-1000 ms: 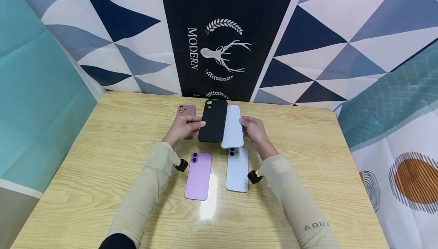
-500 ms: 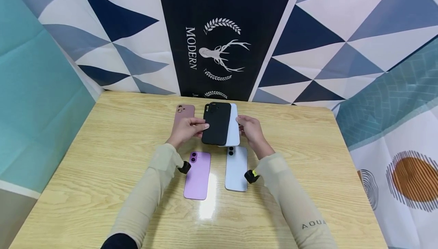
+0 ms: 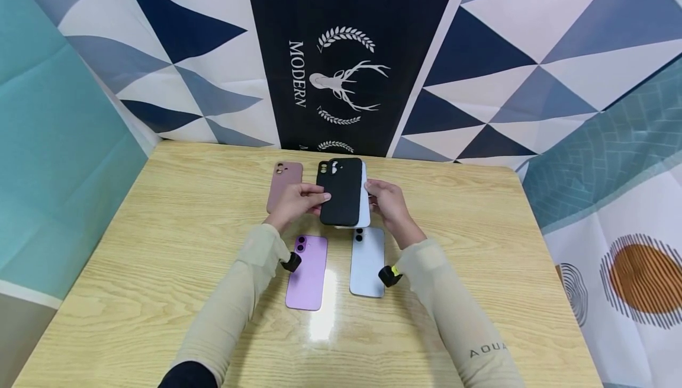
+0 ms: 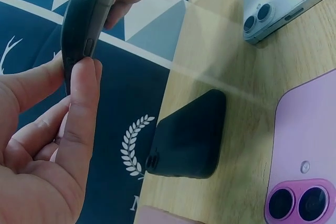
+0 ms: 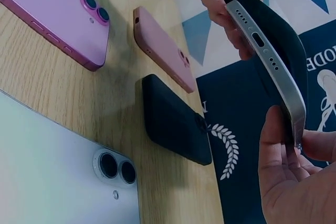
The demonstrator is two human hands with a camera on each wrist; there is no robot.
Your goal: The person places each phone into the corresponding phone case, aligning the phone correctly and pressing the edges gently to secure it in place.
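My left hand pinches the left edge of a black phone case between thumb and fingers, above the back of the table. Behind that case is a pale silver phone, its right edge gripped by my right hand. In the right wrist view the phone's port end faces the camera. Case and phone lie together along one side, with a gap showing between them. Whether the phone is seated in the case cannot be told. Under them, a second black phone case lies on the table.
A pink phone case lies left of my hands at the table's back. Nearer me are a purple phone and a light blue-white phone, camera sides up. The patterned cloth backdrop rises at the back edge.
The held black case has slid right across the phone and now covers most of it. My right hand and the phone have shifted slightly left. The case's camera cutout now shows white behind it.
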